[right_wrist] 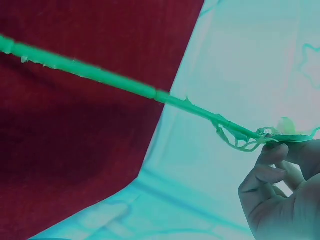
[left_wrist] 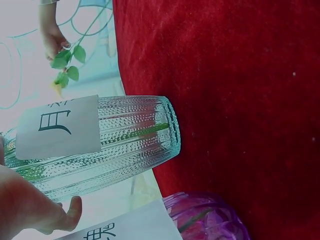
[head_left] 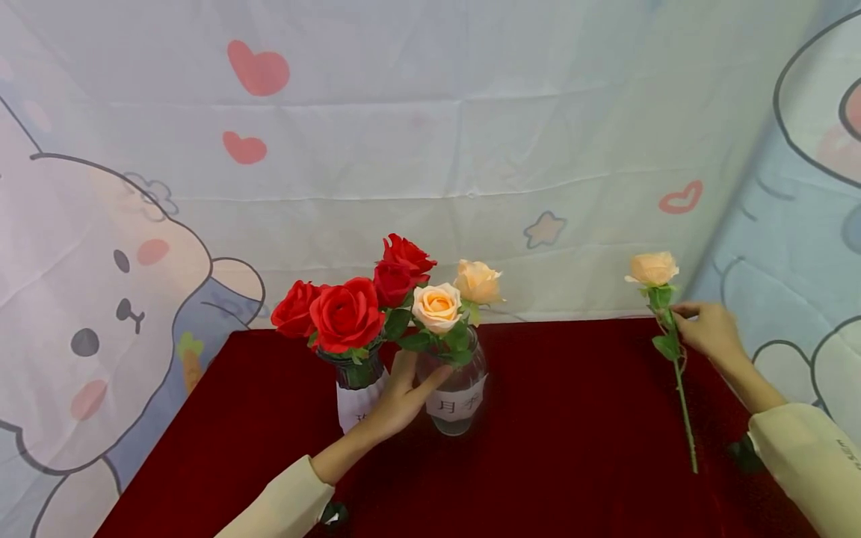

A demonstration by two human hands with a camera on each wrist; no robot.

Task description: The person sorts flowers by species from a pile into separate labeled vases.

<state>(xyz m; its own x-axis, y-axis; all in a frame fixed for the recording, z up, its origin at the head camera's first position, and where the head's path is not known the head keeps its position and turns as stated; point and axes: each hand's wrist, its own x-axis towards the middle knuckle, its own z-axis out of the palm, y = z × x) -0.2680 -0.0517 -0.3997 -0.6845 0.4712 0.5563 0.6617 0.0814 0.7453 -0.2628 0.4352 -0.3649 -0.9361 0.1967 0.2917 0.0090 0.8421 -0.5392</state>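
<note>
My left hand [head_left: 398, 400] grips a clear textured glass vase [head_left: 457, 407] near its upper part, thumb across the front. The vase bears a white paper label [left_wrist: 60, 127] and holds two peach roses [head_left: 437, 308]; a green stem shows through the glass. My right hand [head_left: 709, 332] pinches a single peach rose [head_left: 652, 269] by its stem, just below the bloom among the leaves. That rose is upright above the table's right side, its long stem [right_wrist: 95, 75] hanging down. Part of the left hand is cut off in the left wrist view.
Left of the clear vase, close by, stands a purple glass vase [left_wrist: 215, 220] with a white label and several red roses [head_left: 346, 314]. Both are on a dark red cloth [head_left: 572, 418]. A printed cartoon curtain [head_left: 471, 149] rises behind the table.
</note>
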